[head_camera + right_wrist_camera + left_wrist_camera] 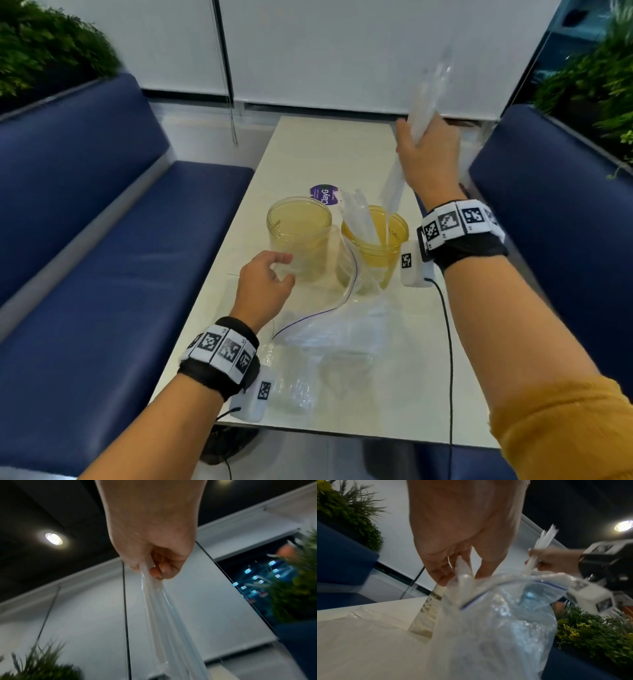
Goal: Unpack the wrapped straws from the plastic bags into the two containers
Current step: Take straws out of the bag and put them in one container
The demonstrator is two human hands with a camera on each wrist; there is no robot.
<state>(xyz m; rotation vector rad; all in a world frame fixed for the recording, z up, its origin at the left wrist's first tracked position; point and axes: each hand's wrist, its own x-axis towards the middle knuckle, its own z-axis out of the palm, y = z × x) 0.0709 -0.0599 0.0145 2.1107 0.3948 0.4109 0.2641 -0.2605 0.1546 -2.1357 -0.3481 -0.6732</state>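
My right hand (426, 150) is raised above the table and grips a bundle of wrapped straws (424, 102), whose lower ends hang over the right yellow container (375, 240); the right wrist view shows my fingers curled round the straws (159, 608). Several straws (358, 216) stand in that container. The left yellow container (299, 233) looks empty. My left hand (270, 281) pinches the mouth of a clear zip bag (342, 294) with a blue seal line, holding it up in front of the containers. In the left wrist view my fingers (447, 569) pinch the bag's rim (465, 577).
More crumpled clear plastic bags (308, 370) lie on the white table (308, 154) near its front edge. A purple round sticker (323, 195) sits behind the containers. Blue benches (102, 240) flank the table on both sides, with plants behind them.
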